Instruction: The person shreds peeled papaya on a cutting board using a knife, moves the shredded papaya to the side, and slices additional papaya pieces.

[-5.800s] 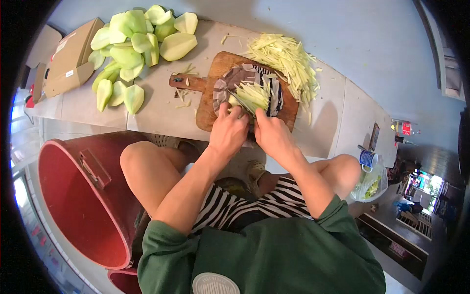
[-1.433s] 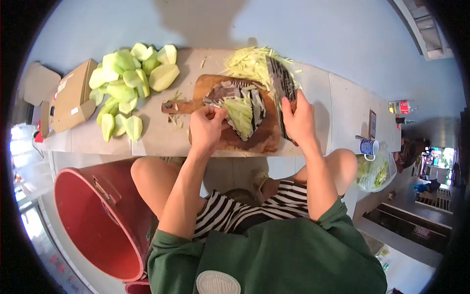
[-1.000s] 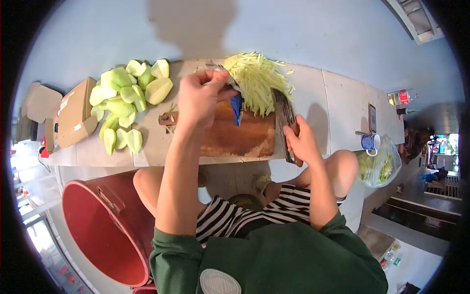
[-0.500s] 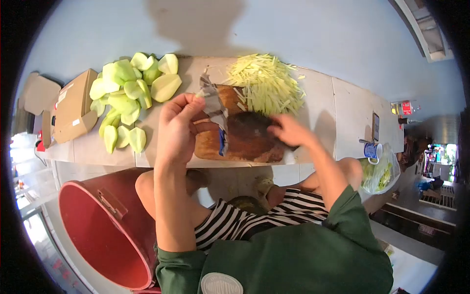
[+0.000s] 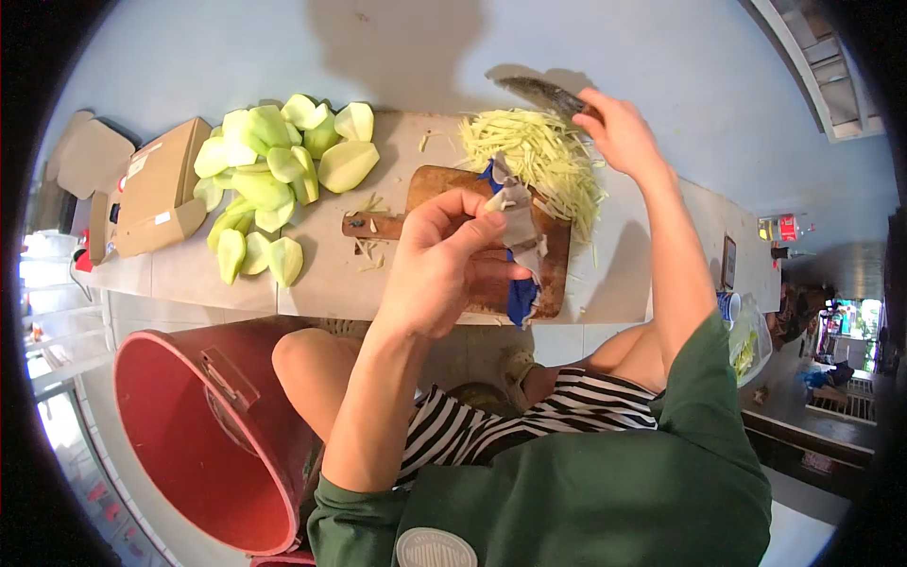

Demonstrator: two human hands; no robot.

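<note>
My left hand (image 5: 435, 260) is closed over the wooden cutting board (image 5: 439, 182), pinching a grey and blue strip of cloth (image 5: 520, 231) that hangs down across it. A small pale bit shows at its fingertips. Up at the back, my right hand (image 5: 619, 132) grips a knife (image 5: 543, 94), its dark blade pointing left above a heap of pale green shreds (image 5: 534, 146). The heap lies against the board's far right corner. More shreds are scattered around the board's handle (image 5: 373, 225).
Peeled green fruit pieces (image 5: 345, 168) are piled left of the board, beside a cardboard box (image 5: 161, 189). A large red bin (image 5: 132, 378) stands below the counter at left. At the right are a phone (image 5: 728, 262), a cup (image 5: 726, 304) and a plastic bag (image 5: 748, 345).
My right hand has risen from the board to the back, above the shreds, with the knife. My left hand and the cloth have shifted right in view, and the board's handle now shows.
</note>
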